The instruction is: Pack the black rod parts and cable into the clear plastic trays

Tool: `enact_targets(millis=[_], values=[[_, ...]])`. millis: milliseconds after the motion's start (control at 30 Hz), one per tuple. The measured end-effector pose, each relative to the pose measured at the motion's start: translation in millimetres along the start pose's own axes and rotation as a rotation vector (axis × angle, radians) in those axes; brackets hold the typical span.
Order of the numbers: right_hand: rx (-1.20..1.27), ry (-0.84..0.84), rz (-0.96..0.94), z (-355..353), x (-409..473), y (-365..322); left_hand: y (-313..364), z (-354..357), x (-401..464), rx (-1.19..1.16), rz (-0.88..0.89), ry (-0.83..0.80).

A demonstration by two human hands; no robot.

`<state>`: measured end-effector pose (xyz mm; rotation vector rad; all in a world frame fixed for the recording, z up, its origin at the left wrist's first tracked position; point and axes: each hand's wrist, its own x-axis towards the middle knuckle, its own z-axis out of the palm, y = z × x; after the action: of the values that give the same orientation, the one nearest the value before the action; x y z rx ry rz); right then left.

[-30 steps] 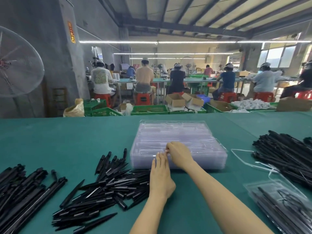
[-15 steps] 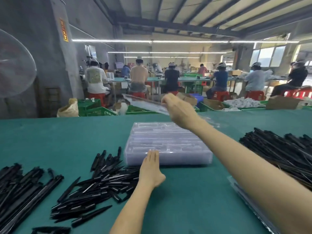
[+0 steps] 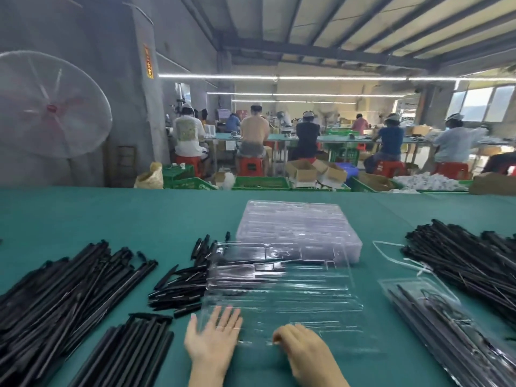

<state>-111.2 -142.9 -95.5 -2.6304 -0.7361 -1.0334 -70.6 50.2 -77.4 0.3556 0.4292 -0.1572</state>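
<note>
one filled clear tray (image 3: 446, 325) lies well to the right of the right hand (image 3: 303, 350), with black rods and what looks like a thin cable inside, so at least one pack seems done. most of the work looks left: a stack of empty clear trays (image 3: 296, 227) stands beyond both hands, long black rods (image 3: 55, 289) are heaped to the left of the left hand (image 3: 215, 335), shorter black rod parts (image 3: 181, 286) lie just beyond and left of it, and another heap of rods (image 3: 460, 258) sits far right. a white cable loop (image 3: 391, 255) lies on the green table (image 3: 139, 219) near that heap.

an empty single tray (image 3: 279, 297) lies flat just ahead of both hands, nothing loaded in it as far as shows. the left hand is spread open, fingers flat, its fingertips under or against the tray's near left corner; which, i cannot tell through the clear plastic. the right hand is loosely curled, fingertips pinching or pressing the tray's near edge; blur hides whether it truly grips.
</note>
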Motion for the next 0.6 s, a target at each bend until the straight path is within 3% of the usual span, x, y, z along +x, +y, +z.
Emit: enact_targets(millis=[100, 200, 467, 533, 600], values=[[-0.002, -0.007, -0.033, -22, -24, -14, 19, -15, -45, 0.188, 0.155, 0.054], [-0.015, -0.063, -0.027, -41, -53, -38, 23, -36, -85, 0.774, 0.369, 0.142], [0.146, -0.013, 0.015, -73, -100, -108, -27, -88, -146, 2.275, 0.601, 0.085], [0.155, -0.031, 0.043, -79, -104, -117, -32, -95, -150, 2.477, 0.618, 0.049], [0.199, -0.059, 0.103, -83, -107, -119, -30, -98, -150, 2.527, 0.605, 0.030]])
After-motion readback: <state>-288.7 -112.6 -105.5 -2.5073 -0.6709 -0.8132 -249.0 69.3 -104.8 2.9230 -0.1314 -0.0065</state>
